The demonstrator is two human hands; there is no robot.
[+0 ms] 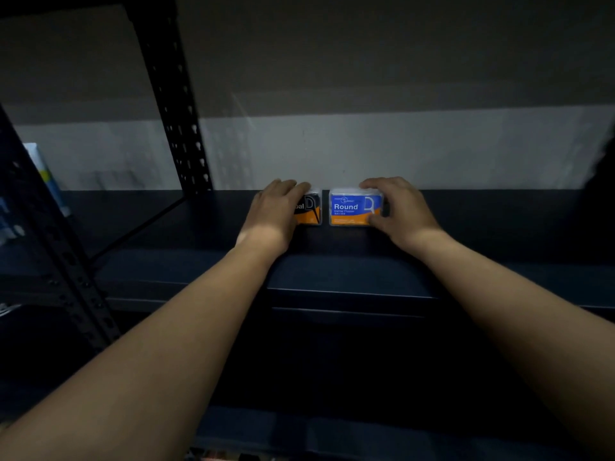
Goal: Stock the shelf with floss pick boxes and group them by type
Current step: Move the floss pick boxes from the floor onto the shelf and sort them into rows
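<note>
**Two floss boxes held at the back of the shelf**

Both arms reach across a dark shelf point(349, 277) toward the pale wall point(366, 148) behind it. The left hand point(278, 211) grips a black and orange box point(311, 211), fingers curled over its top edge and the palm covering its left part, so only part of the label shows. The right hand point(399, 207) grips a blue and orange box point(352, 207) marked "Round", fingers over its top right corner and the thumb at its lower right. The two boxes stand upright just beside each other, with a narrow gap between them, near the shelf's rear edge. A black perforated post point(176, 104) rises to the left. Further left, blurred packages point(43, 174) sit on a neighbouring shelf.
</note>
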